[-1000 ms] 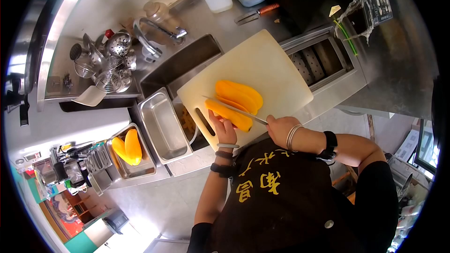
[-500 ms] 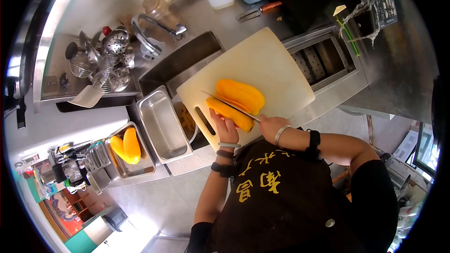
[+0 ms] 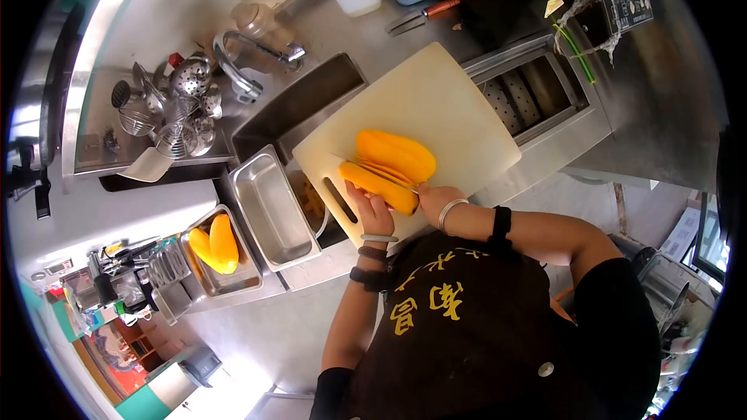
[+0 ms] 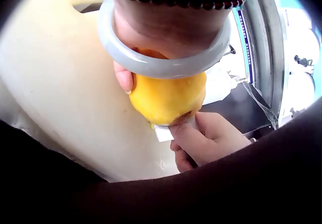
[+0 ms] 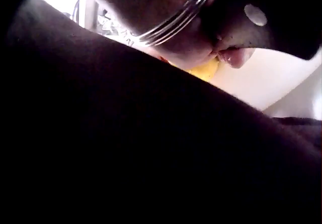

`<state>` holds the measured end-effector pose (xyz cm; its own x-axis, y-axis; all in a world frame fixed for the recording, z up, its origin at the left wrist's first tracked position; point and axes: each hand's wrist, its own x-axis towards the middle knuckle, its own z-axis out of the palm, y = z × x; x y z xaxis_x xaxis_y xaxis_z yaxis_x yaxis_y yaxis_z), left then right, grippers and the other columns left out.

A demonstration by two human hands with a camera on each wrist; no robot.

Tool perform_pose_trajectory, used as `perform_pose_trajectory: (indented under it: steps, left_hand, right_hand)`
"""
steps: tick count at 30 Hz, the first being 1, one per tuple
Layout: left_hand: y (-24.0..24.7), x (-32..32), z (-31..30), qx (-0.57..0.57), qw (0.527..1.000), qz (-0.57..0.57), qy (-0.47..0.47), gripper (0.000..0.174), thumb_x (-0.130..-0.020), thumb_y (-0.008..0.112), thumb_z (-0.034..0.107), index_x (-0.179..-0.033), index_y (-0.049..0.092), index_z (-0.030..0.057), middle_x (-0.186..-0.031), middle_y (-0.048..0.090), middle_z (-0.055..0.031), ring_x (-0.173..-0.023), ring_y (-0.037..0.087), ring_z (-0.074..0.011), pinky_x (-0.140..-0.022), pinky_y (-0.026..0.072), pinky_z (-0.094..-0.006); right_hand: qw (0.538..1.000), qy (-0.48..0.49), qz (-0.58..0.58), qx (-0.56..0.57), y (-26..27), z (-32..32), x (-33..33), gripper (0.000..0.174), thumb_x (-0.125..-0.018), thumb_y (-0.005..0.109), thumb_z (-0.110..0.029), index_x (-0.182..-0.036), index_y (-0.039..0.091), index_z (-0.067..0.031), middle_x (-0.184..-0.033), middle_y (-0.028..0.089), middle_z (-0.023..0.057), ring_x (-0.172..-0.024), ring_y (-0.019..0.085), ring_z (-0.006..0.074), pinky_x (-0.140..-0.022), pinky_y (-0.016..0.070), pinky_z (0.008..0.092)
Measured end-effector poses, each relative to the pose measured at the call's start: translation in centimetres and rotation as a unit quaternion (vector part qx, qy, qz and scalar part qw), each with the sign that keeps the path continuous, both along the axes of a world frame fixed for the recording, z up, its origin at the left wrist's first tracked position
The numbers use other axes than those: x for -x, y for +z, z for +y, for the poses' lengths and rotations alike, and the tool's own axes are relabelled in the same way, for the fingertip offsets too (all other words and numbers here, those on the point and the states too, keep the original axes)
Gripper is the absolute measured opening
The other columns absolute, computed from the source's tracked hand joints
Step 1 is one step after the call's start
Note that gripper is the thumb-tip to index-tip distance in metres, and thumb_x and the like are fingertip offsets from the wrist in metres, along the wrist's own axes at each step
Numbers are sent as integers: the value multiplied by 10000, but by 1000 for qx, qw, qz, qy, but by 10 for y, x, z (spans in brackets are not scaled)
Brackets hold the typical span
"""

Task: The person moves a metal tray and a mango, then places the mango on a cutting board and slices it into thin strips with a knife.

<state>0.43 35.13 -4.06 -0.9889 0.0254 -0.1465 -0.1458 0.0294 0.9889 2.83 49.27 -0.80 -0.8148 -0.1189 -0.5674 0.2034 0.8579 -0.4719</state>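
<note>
A yellow-orange oblong piece (image 3: 379, 189) lies at the near side of the cream cutting board (image 3: 447, 97), and the left hand (image 3: 373, 214) grips it from its near side. Behind it rest more yellow-orange pieces (image 3: 398, 154), side by side. The right hand (image 3: 440, 206) holds a knife by its handle; the thin blade runs between the near piece and those behind. In the left wrist view the yellow piece (image 4: 168, 98) shows under the bangle, with the right hand (image 4: 204, 141) close against its end. Dark cloth hides most of the right wrist view.
An empty steel pan (image 3: 272, 206) stands left of the board, and another pan (image 3: 249, 274) holds two yellow pieces. Behind are a sink (image 3: 299, 109), a faucet (image 3: 247, 89) and ladles (image 3: 191, 78). A wooden-handled fork (image 3: 424, 17) lies beyond the board.
The right hand has moved left and toward the near piece, bringing the knife with it, so the handle end is now beside that piece. The left hand keeps its grip in nearly the same place.
</note>
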Motion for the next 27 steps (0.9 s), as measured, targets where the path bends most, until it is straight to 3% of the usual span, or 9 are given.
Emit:
perform_pose_trajectory:
  steps: [11,13,16,20,23,25,27]
  left_hand:
    - [-3,-3,-3,24,1000,-4,0,581,-768,306,45,-1302,78,71,-928,429,-98,-574,449,-109,-453,391,-193]
    - [-5,-3,-3,-7,1000,-5,7,580,-768,307,50,-1302,80,72,-944,429,-104,-574,451,-112,-456,394,-194]
    - [-9,-3,-6,-12,1000,-8,15,578,-769,306,59,-1301,81,76,-967,428,-116,-573,459,-122,-462,405,-201]
    - [-4,-4,-2,40,999,-18,15,571,-776,302,77,-1301,77,80,-956,441,-136,-572,482,-142,-471,422,-217]
    - [-8,-3,-3,16,1000,-8,10,567,-783,304,87,-1301,72,77,-921,457,-145,-567,493,-150,-469,428,-226]
    - [-8,-2,-2,10,1000,-3,9,568,-784,305,89,-1300,69,75,-901,463,-144,-557,491,-149,-464,428,-227]
    - [-9,-2,-3,4,1000,0,8,568,-785,307,90,-1300,66,73,-881,469,-143,-547,489,-149,-460,429,-229]
  right_hand:
    - [999,-33,-32,7,-8,3,9,233,-803,388,-167,-892,541,-15,-864,581,201,-835,567,310,-718,443,390]
    - [998,-2,2,68,-14,16,8,221,-788,421,-192,-872,509,-7,-758,580,188,-723,563,342,-666,436,407]
    - [995,5,31,98,-13,29,3,270,-799,410,-223,-880,517,12,-774,577,200,-743,560,343,-688,431,411]
    - [996,-16,46,79,22,37,-4,264,-809,403,-235,-876,483,7,-761,573,196,-720,559,341,-663,429,420]
    - [996,-2,74,56,45,43,-12,196,-797,432,-206,-843,443,-15,-686,554,187,-639,540,352,-574,416,430]
    - [982,-4,176,65,50,44,-22,175,-802,430,-188,-837,416,-18,-651,548,171,-602,536,354,-548,419,429]
    - [987,10,153,53,56,41,-26,169,-804,426,-180,-833,411,-14,-642,546,167,-590,535,354,-541,420,429]
